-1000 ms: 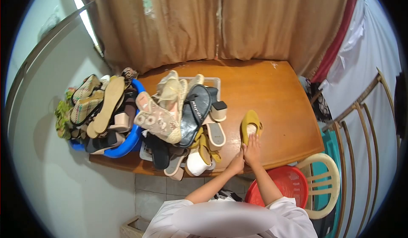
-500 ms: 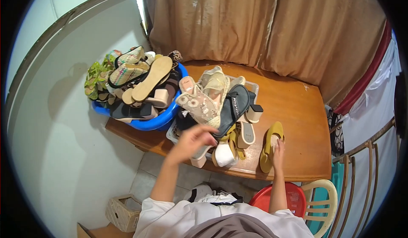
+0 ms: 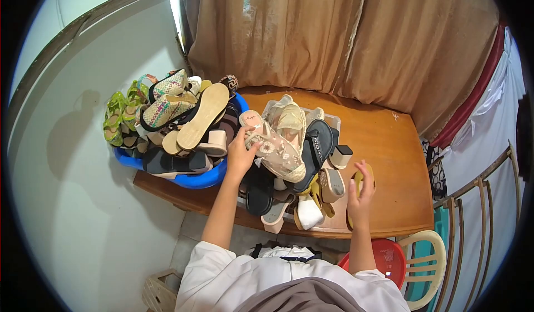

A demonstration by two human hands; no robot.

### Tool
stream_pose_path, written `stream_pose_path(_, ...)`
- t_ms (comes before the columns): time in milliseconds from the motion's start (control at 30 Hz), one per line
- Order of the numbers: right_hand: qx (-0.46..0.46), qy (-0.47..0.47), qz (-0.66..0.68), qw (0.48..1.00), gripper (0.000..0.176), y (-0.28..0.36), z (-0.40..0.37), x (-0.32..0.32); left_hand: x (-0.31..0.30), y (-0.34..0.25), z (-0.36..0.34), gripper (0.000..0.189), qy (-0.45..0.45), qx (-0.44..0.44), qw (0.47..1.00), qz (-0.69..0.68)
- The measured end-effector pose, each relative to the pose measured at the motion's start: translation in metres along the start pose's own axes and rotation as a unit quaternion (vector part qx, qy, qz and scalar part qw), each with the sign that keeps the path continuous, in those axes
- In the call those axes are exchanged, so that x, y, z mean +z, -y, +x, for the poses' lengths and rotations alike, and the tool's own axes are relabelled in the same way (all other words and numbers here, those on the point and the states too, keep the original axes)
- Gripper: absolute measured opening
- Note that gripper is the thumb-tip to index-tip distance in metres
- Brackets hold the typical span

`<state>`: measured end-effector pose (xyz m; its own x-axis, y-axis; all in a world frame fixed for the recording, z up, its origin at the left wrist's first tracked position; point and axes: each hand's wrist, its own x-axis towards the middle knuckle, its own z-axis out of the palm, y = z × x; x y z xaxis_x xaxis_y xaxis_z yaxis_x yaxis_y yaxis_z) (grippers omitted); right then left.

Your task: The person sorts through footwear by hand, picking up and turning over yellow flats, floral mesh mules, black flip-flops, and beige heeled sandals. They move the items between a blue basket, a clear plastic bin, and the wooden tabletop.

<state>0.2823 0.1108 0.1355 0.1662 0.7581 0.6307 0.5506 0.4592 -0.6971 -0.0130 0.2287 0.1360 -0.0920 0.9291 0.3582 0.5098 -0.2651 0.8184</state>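
My left hand [image 3: 241, 153] is closed on the near-left side of a beige lace slip-on shoe [image 3: 281, 155] with flower embroidery and a woven sole edge. That shoe lies on top of a pile of footwear in a clear plastic basket [image 3: 336, 121]. Beside it are a cream shoe [image 3: 290, 121] and a black flip-flop [image 3: 316, 150]. My right hand [image 3: 360, 198] has its fingers apart and holds nothing. It hovers over a mustard flat shoe [image 3: 369, 174] on the wooden table, hiding most of it.
A blue basin [image 3: 214, 177] heaped with sandals and heels stands to the left. Heeled mules [image 3: 332, 184] and a black slide [image 3: 259, 190] lie at the pile's near side. Brown curtains [image 3: 311, 33] hang behind the table [image 3: 389, 145]. A red stool [image 3: 384, 259] and cream chair [image 3: 425, 262] stand in front.
My left hand has moved up from the pile's near edge onto the lace shoe. My right hand has let go of the mustard shoe and lifted off it. The view has shifted slightly.
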Motion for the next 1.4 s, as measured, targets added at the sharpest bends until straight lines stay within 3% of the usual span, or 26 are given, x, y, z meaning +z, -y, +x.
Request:
stream_pose_path(200,0.090,0.202,0.070,0.973,0.073,0.022,-0.015,0.044,0.004,-0.060,-0.017,0.027,-0.096,0.029,0.989,-0.112)
stream_pose_path(300,0.145,0.183,0.172,0.957,0.091,0.022,-0.016,0.069,0.013,-0.077,-0.043,0.022,-0.095,0.040,0.975,-0.198)
stream_pose_path(333,0.146,0.138,0.214,0.956,0.094,0.019,-0.013,0.078,0.013,-0.083,-0.052,0.021,-0.075,0.059,0.971,-0.219)
stream_pose_path(433,0.246,0.156,0.207,0.934,0.089,-0.001,-0.013,0.080,0.025,-0.080,-0.075,0.022,-0.027,0.102,0.969,-0.224)
stream_pose_path(467,0.325,0.154,0.229,0.905,0.084,-0.002,-0.015,0.078,0.024,-0.080,-0.076,0.023,-0.023,0.173,0.963,-0.207)
stream_pose_path(500,0.307,0.139,0.227,0.914,0.082,-0.006,-0.016,0.076,0.022,-0.080,-0.075,0.024,-0.020,0.244,0.951,-0.189)
stream_pose_path(533,0.289,0.125,0.224,0.922,0.079,-0.011,-0.018,0.072,0.023,-0.069,-0.076,0.029,0.039,0.235,0.940,-0.246)
stream_pose_path(633,0.233,0.084,0.238,0.939,0.058,-0.005,-0.009,0.058,0.026,-0.051,-0.060,0.037,0.035,0.138,0.950,-0.277)
stream_pose_path(700,0.247,0.073,0.232,0.938,0.051,0.000,-0.001,0.046,0.035,-0.030,-0.043,0.048,-0.018,0.081,0.987,-0.140)
stream_pose_path(767,0.261,0.022,0.238,0.935,0.047,0.014,0.004,0.041,0.052,-0.002,-0.026,0.054,-0.049,0.083,0.994,-0.046)
stream_pose_path(867,0.271,-0.028,0.276,0.922,0.048,0.013,0.004,0.031,0.084,0.041,-0.009,0.049,-0.073,0.114,0.986,0.093)
stream_pose_path(1100,0.277,-0.054,0.256,0.925,0.051,0.012,-0.006,0.018,0.072,0.017,0.019,0.026,0.039,-0.012,0.983,0.181)
stream_pose_path(1133,0.276,-0.058,0.249,0.927,0.050,0.011,-0.008,0.016,0.073,0.020,0.022,0.024,0.020,0.014,0.983,0.180)
stream_pose_path(1233,0.274,-0.069,0.237,0.930,0.050,0.009,-0.011,0.013,0.060,0.022,0.034,0.017,-0.049,0.089,0.995,-0.011)
stream_pose_path(1400,0.294,-0.089,0.230,0.923,0.048,0.010,-0.015,0.001,-0.006,-0.022,0.027,0.012,-0.158,0.108,0.981,0.031)
